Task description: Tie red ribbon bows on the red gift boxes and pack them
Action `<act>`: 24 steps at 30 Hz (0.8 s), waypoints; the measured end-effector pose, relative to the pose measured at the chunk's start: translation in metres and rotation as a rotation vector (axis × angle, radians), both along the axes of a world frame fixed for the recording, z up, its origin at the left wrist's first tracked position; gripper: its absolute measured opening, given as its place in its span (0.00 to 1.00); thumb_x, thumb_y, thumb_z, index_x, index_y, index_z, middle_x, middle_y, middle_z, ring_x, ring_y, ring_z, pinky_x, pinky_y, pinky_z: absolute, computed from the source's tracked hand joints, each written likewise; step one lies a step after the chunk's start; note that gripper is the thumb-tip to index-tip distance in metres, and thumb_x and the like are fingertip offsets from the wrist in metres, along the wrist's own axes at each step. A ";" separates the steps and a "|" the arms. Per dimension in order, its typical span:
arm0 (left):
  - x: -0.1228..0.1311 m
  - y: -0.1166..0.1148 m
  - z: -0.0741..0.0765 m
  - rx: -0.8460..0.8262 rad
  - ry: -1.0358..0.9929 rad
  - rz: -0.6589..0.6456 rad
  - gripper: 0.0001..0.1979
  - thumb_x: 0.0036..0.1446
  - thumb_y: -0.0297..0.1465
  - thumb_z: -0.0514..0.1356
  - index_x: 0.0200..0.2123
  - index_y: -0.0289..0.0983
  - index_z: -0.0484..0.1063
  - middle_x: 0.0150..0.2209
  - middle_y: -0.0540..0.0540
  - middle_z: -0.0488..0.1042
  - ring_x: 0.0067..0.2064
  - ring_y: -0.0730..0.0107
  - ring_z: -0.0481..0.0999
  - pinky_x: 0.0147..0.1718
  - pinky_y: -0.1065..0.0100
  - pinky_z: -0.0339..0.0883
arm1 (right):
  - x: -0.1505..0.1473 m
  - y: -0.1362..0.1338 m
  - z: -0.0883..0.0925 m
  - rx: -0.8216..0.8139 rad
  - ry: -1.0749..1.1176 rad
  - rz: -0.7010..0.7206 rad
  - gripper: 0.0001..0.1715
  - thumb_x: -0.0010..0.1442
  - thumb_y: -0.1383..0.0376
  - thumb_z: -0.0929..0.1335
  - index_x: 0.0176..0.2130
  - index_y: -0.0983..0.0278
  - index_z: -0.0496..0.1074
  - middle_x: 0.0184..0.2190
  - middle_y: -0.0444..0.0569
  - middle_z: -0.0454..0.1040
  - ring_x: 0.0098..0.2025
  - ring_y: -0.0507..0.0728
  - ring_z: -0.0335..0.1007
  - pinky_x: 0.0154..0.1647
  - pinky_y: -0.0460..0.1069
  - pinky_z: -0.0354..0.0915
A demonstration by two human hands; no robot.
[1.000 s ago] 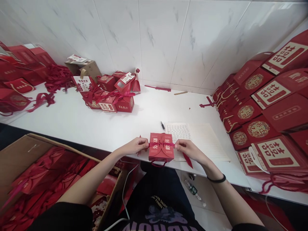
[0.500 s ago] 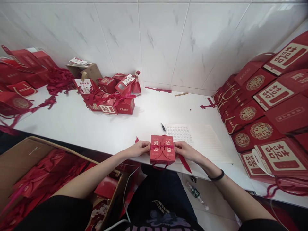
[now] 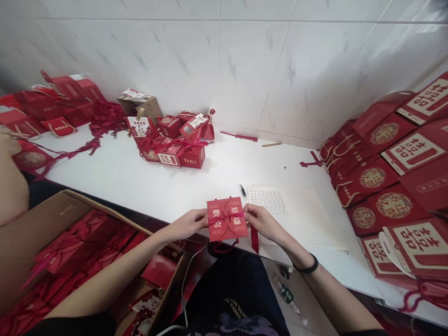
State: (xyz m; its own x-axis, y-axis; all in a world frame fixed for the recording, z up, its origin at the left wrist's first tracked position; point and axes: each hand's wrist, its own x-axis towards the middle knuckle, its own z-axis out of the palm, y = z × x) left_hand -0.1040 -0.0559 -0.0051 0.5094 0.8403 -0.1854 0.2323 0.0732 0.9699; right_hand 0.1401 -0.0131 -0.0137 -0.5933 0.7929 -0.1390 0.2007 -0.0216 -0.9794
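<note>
Between my two hands is a red gift box [image 3: 227, 231] with gold Chinese lettering and curved, interlocking top flaps, held at the front edge of the table. A thin red ribbon [image 3: 224, 217] crosses its top, and a tail of it hangs below my right hand. My left hand [image 3: 191, 224] is closed on the box's left edge, thumb on top. On the opposite edge, my right hand [image 3: 262, 223] pinches the box beside the ribbon; whether it also grips the ribbon I cannot tell. Dark red cord handles [image 3: 224, 249] stick out toward me.
A written sheet [image 3: 269, 201] and a pen [image 3: 242, 190] lie behind the box. Red boxes [image 3: 192, 156] stand at centre left, stacked gift boxes [image 3: 395, 205] at right. A carton [image 3: 70, 205] of red boxes is at lower left. Another person's arm [image 3: 12, 182] enters at left.
The box has shifted slightly left in view and its top tilts more toward me, with both hands still on it. Another person's arm has appeared at the left. The camera view has shifted.
</note>
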 end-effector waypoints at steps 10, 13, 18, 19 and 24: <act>-0.031 0.019 0.010 0.086 0.143 -0.005 0.25 0.55 0.50 0.51 0.35 0.32 0.70 0.29 0.47 0.70 0.29 0.73 0.65 0.30 0.73 0.60 | -0.030 0.044 0.014 -0.103 -0.064 0.181 0.22 0.50 0.49 0.70 0.25 0.65 0.65 0.28 0.46 0.70 0.34 0.56 0.71 0.35 0.52 0.70; -0.036 0.023 -0.002 0.089 0.125 -0.034 0.26 0.55 0.51 0.51 0.32 0.31 0.69 0.28 0.48 0.69 0.28 0.75 0.64 0.28 0.74 0.58 | -0.034 0.051 0.004 -0.059 -0.087 0.195 0.21 0.50 0.50 0.69 0.25 0.65 0.65 0.27 0.47 0.71 0.33 0.56 0.71 0.35 0.51 0.69; -0.038 0.025 -0.011 0.000 0.031 -0.037 0.28 0.53 0.52 0.52 0.37 0.32 0.71 0.35 0.44 0.73 0.35 0.69 0.69 0.35 0.71 0.62 | -0.038 0.051 -0.006 -0.104 -0.110 0.273 0.23 0.52 0.48 0.68 0.25 0.66 0.66 0.24 0.46 0.69 0.27 0.53 0.67 0.30 0.50 0.65; -0.039 0.025 -0.012 -0.008 0.030 -0.032 0.28 0.53 0.53 0.52 0.36 0.32 0.71 0.34 0.44 0.73 0.34 0.69 0.69 0.35 0.71 0.62 | -0.038 0.050 -0.007 -0.104 -0.115 0.287 0.23 0.52 0.48 0.67 0.26 0.66 0.66 0.24 0.46 0.70 0.27 0.53 0.67 0.29 0.50 0.65; -0.042 0.028 -0.014 0.015 0.096 -0.028 0.27 0.51 0.53 0.54 0.33 0.32 0.72 0.30 0.46 0.73 0.31 0.68 0.68 0.29 0.72 0.61 | -0.036 0.051 -0.012 -0.080 -0.119 0.296 0.26 0.55 0.45 0.65 0.28 0.66 0.67 0.28 0.49 0.71 0.30 0.55 0.67 0.32 0.51 0.64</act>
